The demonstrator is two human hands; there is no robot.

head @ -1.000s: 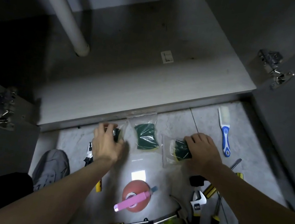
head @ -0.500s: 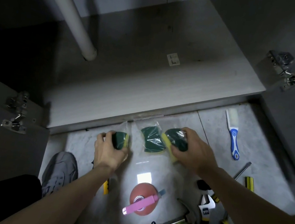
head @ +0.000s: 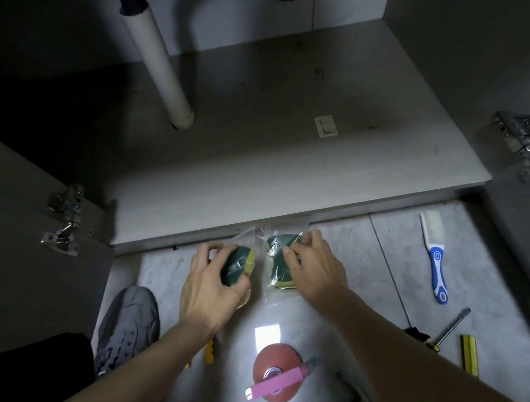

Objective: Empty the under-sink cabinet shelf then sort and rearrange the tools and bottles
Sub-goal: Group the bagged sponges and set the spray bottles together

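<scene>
Now left hand (head: 210,290) fingers (head: 207,250) grip bagged sponge (head: 239,265).

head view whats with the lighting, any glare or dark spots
Head view: a bright glare patch on the floor tile just above the red disc; the cabinet's left side falls into deep shadow; straight edges bow from the wide lens; the left hand and bagged sponge stay readable.

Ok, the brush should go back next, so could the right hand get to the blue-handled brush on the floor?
Probably yes. The blue-handled brush lies alone on bare tile to the right of the right hand, with nothing between them. But that hand grips bagged sponges, which it would have to set down first.
</scene>
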